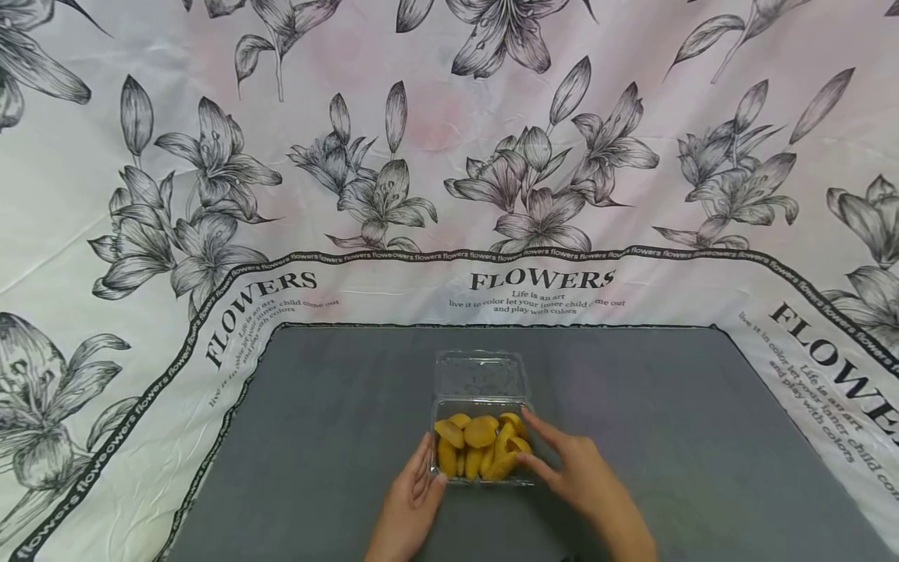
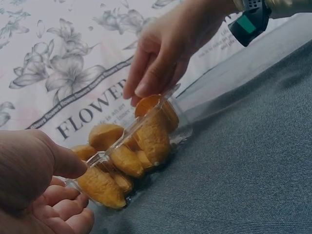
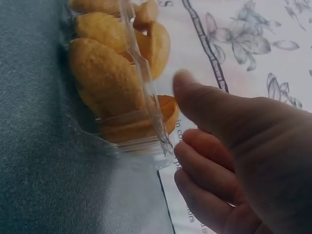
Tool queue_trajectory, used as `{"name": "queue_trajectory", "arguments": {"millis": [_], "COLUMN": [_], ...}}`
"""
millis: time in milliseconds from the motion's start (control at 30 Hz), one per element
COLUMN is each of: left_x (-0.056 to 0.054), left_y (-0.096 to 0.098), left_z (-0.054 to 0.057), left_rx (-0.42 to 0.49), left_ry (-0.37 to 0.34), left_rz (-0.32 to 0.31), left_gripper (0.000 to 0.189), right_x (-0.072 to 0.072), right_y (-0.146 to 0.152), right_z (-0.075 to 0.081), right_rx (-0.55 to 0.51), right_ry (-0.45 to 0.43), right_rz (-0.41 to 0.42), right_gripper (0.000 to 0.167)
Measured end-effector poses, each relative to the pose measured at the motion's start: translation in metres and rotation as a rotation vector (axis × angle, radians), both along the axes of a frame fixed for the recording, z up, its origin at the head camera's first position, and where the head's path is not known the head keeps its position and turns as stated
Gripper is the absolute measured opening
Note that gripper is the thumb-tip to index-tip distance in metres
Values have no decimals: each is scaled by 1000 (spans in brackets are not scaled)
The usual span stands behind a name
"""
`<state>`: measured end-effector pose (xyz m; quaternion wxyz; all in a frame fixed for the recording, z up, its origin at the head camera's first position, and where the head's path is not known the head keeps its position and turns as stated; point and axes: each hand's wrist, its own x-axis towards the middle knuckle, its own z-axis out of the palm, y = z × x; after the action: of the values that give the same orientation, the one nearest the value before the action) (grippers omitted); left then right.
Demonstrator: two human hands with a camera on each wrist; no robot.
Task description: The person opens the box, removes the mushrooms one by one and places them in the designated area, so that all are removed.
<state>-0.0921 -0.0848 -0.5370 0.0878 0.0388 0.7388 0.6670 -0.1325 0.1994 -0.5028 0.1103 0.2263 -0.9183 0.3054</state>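
A clear plastic clamshell container [image 1: 480, 401] sits on the grey cloth in the head view, its lid [image 1: 481, 375] folded back. Yellow-orange, curved, shell-like pieces [image 1: 481, 432] fill it; what food they are I cannot tell. My left hand [image 1: 410, 499] holds the container's left side. In the left wrist view, its thumb [image 2: 68, 161] lies on the rim and its fingers curl beside the wall. My right hand [image 1: 583, 472] is at the right side, thumb and forefinger spread. In the right wrist view, its thumb [image 3: 195, 90] is beside an upturned piece [image 3: 168, 112]; its fingers are loosely bent.
The grey cloth [image 1: 337, 437] covers the surface around the container. A white border printed with flowers and lettering [image 1: 541, 279] runs along the back and sides. Behind it rises a flower-patterned sheet [image 1: 435, 47]. A dark band with a device [image 2: 249, 24] is on the right wrist.
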Motion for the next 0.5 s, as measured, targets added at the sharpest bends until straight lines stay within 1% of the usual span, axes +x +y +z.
{"name": "queue_trajectory", "arguments": {"millis": [67,167,367,500], "left_x": [-1,0,2,0], "left_y": [0,-1,-1,0], "left_z": [0,1,3,3], "left_rx": [2,6,21,20], "left_ry": [7,3,-27,-13], "left_rz": [-6,-15,-10,-4], "left_gripper": [74,75,75,75], "right_x": [1,3,7,7], "right_y": [0,-2,-8,-10], "right_z": [-1,0,3,5], "right_rx": [29,64,137,156], "right_ry": [5,-21,-57,-65], "right_rz": [16,15,-44,-74], "right_gripper": [64,61,56,53]}}
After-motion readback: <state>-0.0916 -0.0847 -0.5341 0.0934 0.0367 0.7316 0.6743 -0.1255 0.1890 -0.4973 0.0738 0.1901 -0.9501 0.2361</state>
